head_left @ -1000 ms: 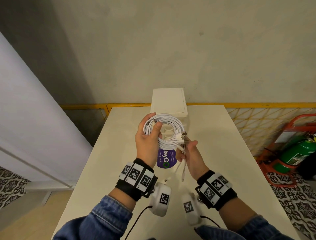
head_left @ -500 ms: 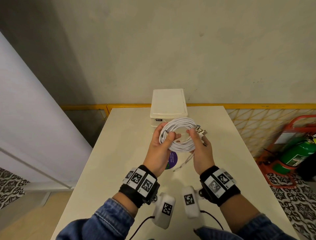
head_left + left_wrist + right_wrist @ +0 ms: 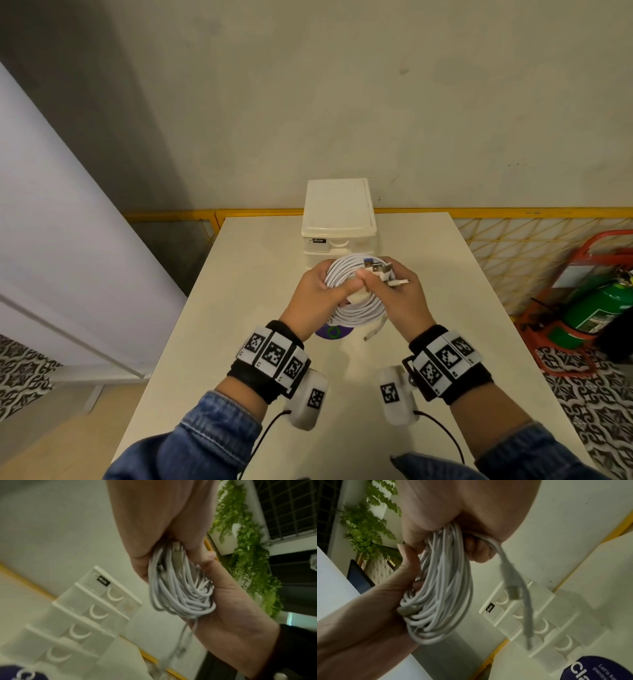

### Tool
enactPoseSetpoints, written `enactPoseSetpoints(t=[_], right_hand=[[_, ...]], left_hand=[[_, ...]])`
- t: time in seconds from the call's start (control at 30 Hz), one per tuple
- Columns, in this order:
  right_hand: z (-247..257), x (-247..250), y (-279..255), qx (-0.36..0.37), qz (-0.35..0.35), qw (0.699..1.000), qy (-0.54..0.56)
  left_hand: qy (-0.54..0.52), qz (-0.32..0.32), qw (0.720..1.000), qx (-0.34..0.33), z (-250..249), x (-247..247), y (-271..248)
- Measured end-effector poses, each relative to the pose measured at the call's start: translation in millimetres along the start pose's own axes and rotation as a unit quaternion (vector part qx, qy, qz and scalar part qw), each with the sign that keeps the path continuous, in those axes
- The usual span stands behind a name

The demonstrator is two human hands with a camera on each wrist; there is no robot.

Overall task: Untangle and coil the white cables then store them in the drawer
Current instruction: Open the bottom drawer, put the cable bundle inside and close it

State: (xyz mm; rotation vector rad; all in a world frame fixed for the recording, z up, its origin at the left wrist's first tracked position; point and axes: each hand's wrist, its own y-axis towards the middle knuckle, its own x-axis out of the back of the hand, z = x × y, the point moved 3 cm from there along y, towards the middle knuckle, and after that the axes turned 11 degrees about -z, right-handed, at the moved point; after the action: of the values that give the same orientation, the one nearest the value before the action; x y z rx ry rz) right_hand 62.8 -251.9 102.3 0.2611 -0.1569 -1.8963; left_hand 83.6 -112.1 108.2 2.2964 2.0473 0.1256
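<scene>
White cables [image 3: 356,308], green extinguisher [image 3: 603,308], purple sticker [image 3: 334,332]

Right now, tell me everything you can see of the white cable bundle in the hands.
The white cable bundle is a round coil of many thin, smooth, rubbery-looking loops, held above the table in front of the drawer unit. The left hand grips its left side, the right hand its right. Several metal USB plugs stick out at the top; loose ends dangle below.

The left hand [image 3: 317,294] and right hand [image 3: 399,296] cover the near side of the white cables [image 3: 356,310]. The purple sticker [image 3: 334,332] lies mostly hidden beneath. Drawer unit [image 3: 82,616] blurred.
</scene>
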Motion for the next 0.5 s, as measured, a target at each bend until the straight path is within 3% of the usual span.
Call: enactPoseSetpoints(t=[0.3,0.5], right_hand=[[-4.5,-16.3,-10.3,-0.096,-0.027,0.991,0.09],[1.4,-15.1,-8.0,-0.081,-0.046,0.991,0.097]], left_hand=[[-0.109,-0.076,0.991,-0.022,6.5,-3.7,-4.2],[-0.097,-0.094,0.99,-0.03,9.4,-7.3,-6.5]])
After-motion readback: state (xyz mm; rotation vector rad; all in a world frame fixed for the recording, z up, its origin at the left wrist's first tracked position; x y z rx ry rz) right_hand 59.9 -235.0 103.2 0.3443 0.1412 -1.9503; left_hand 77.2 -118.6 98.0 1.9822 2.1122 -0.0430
